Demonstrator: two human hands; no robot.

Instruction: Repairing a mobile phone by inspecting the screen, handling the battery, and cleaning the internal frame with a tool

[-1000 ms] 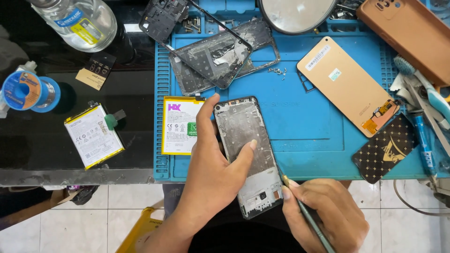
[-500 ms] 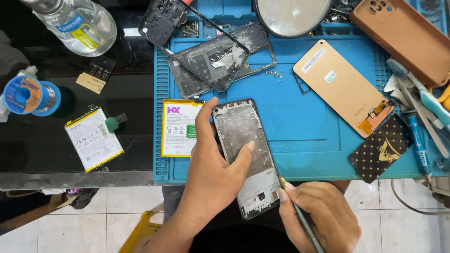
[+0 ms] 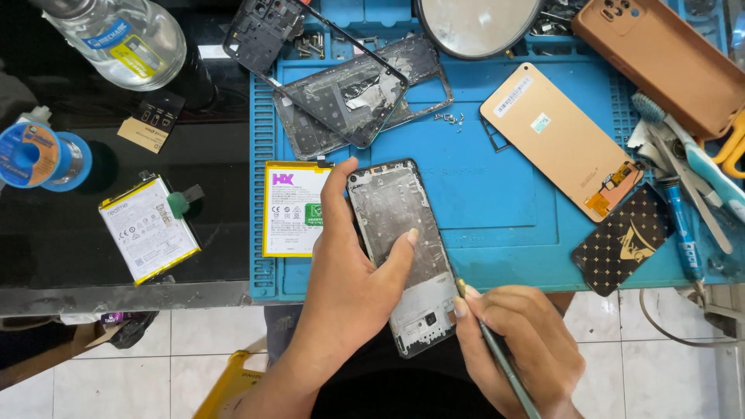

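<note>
At the near edge of the blue work mat [image 3: 512,202], head view: the left hand [image 3: 349,287] is closed around a bare phone frame [image 3: 403,248], thumb across its face, fingers along its left side. The frame's long axis runs away from the person, its lower end overhanging the mat. The right hand [image 3: 520,349] is closed on 1 thin tool [image 3: 497,353], whose tip touches the frame's lower right edge. 2 batteries [image 3: 291,206] lie to the left.
</note>
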